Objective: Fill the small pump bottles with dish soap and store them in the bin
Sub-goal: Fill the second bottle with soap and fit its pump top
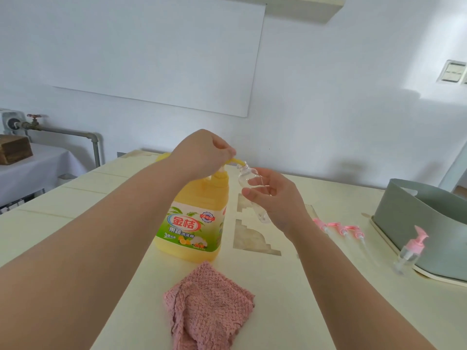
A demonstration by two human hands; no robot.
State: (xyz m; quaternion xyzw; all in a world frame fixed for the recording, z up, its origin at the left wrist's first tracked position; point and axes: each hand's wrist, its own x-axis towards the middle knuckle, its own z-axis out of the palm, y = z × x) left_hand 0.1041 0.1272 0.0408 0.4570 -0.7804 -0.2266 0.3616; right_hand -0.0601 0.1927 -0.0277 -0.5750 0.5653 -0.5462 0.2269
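— Pale cream desk (316,286) under a plain white wall (328,97), smooth top with stepped cut-out patterns. On it?
— Big yellow plastic jug (194,248), squared shoulders, glossy green-and-orange label (189,226) reading "金桔" and "3倍". Fluffy pink cloth (209,304) crumpled in front.
— Left hand (202,155)?
— On top of the jug, fingers curled tight round the yellow pump head (237,161), spout aimed right.
— Right hand (275,198)?
— Thumb and fingers pinching a small clear bottle (249,176), capless, tilted, mouth just at the spout tip. Fill level hard to tell.
— Elsewhere?
— Far right, rounded grey-green bin (417,223) on a cream tray (439,277). Just beside it, one upright clear bottle with a pink pump (410,251). Loose pink pump tops (338,228) lying between right wrist and bin.
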